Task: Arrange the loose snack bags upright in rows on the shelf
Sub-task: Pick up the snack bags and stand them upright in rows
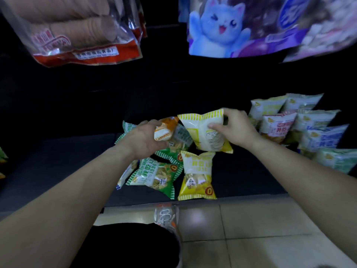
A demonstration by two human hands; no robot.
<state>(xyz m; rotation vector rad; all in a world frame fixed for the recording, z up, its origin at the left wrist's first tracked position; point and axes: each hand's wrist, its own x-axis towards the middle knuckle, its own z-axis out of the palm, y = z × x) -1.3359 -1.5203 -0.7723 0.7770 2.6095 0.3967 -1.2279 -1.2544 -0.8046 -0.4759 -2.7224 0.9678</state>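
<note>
My right hand [235,128] pinches a pale yellow bag [201,132] near one upper corner, thumb on the small-print side, fingers behind. My left hand [143,140] is curled round a small orange bag [165,129] just beside it. Both bags are lifted, to the left of the upright rows [293,124] that stand at the right end of the shelf [58,161].

I judge the step in hand to be carrying the yellow bag across to those rows. I'd turn it face-out first (its small-print panel looks toward me now) and keep the grip near the top seam so the puffed body hangs straight. Then I'd set its bottom seam down against the nearest standing bag, letting that neighbour prop it. The orange one can wait in the left hand.

Further left of the rows and lower, the loose pile [160,175] of green and yellow bags lies flat near the shelf's front edge. I'd avoid dragging a forearm through it.
</note>
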